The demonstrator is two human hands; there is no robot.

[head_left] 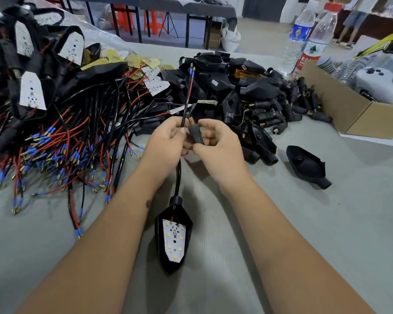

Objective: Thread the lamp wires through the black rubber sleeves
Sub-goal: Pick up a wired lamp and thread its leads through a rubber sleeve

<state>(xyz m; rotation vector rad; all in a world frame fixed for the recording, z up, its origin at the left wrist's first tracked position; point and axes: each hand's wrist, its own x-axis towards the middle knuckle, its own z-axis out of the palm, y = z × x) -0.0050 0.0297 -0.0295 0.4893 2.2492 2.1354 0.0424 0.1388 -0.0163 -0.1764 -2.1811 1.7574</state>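
My left hand (168, 141) pinches the lamp's wires (187, 96), a black and a red one that stick up with blue-capped tips. From that hand a black cable hangs down to the lamp (173, 236), a black shell with a white LED board, which lies on the grey table between my forearms. My right hand (216, 141) grips a black rubber sleeve (195, 133) with a brass end, held right beside the wires. The wire ends stand above the sleeve, outside it.
A heap of wired LED boards (55, 137) fills the left. Black shells and sleeves (247, 96) pile up behind my hands. One loose shell (306, 165) lies at the right, near a cardboard box (359, 114). Two water bottles (309, 37) stand behind.
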